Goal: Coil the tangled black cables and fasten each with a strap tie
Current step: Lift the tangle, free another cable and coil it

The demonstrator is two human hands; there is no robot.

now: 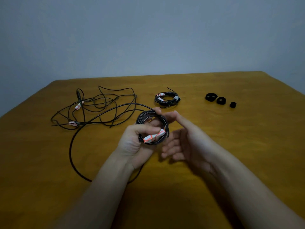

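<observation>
Blk cable part-coiled; 1 coil done, rest tangled.
Round coil point(143, 116) w/ white-red label stands upright in left hand point(135, 143) fingers point(146, 129), top pinched by right hand point(186, 139) fingertips; loose tail point(71, 146) sweeps left & below them. Tied coil point(166, 100) just beyond; tangled cables point(97, 105) far left; 3 strap ties point(221, 100) beyond-right, in a row.

My left hand point(132, 142) holds a round coil of thin black cable point(145, 116) above the middle of the brown wooden table point(247, 146). My right hand point(186, 141), just to its right, pinches the coil's far rim. The coil's loose tail point(71, 146) runs left, then loops back under my left forearm. Behind and to the left lies a tangled heap of black cables point(102, 103). Straight behind sits a strapped black cable bundle point(166, 100), and to its right (well apart) lie three rolled black strap ties point(220, 100) in a row.
</observation>
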